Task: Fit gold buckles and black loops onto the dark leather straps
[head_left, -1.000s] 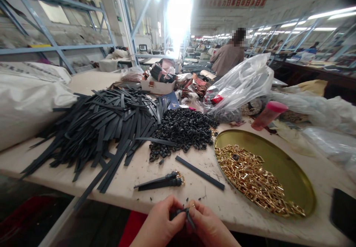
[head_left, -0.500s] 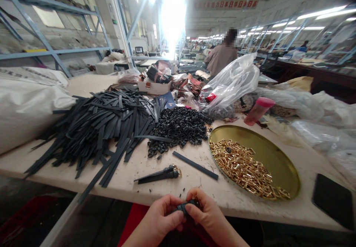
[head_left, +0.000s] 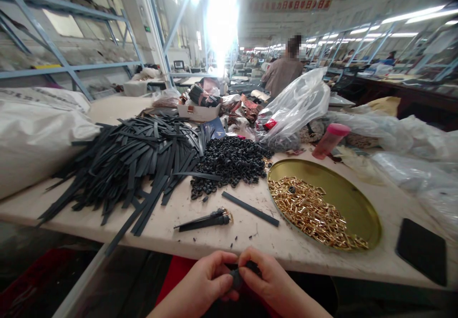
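At the table's front edge my left hand (head_left: 211,277) and my right hand (head_left: 263,274) are close together. Both pinch a dark strap (head_left: 235,279), mostly hidden by the fingers. Just beyond them lies a small bundle of black straps (head_left: 205,221) with gold buckles at their right end. A single black strip (head_left: 250,208) rests flat further right. Behind it are a heap of small black loops (head_left: 232,163) and, leftward, a large pile of black strips (head_left: 143,156). Many gold buckles (head_left: 311,210) fill the near left part of a round gold tray (head_left: 352,184).
A dark flat tablet-like object (head_left: 421,251) lies at the right edge. Behind the tray stands a tilted pink container (head_left: 331,141), beside clear plastic bags (head_left: 300,103). A white sack (head_left: 36,141) bulges at left. Another person (head_left: 284,75) sits further back.
Both hands stay at the table edge, their fingers shifting slightly around the strap. Its dark end and buckle are now more covered by the right hand. The view has moved slightly.
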The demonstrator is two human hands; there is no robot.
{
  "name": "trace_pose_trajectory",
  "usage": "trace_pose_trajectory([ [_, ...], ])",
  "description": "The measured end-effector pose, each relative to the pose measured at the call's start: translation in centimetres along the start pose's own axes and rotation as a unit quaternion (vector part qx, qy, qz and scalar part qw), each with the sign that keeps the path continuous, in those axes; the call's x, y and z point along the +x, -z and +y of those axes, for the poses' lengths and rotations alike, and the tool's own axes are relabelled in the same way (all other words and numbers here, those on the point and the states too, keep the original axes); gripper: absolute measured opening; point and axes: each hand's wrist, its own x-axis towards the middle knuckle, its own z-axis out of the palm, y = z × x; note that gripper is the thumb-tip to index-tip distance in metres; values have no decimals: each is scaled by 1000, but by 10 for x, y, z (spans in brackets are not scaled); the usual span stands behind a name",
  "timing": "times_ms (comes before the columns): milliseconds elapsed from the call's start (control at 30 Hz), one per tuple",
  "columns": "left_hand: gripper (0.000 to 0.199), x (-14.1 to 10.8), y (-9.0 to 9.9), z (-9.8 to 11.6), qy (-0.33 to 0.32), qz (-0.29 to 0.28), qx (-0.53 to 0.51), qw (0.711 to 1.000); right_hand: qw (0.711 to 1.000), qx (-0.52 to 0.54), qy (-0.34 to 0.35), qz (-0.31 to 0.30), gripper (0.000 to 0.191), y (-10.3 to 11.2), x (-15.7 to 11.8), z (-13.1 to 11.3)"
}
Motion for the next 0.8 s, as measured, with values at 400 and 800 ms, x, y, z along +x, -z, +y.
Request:
trace_pose_trajectory([
  [400, 21, 4, 5, 3, 42, -14, 93, 995, 1000, -22, 17, 4, 15, -8, 2, 15],
  [800, 21, 32, 31, 25, 6, 7, 261, 965, 997, -30, 52, 58, 22, -11, 47, 19],
])
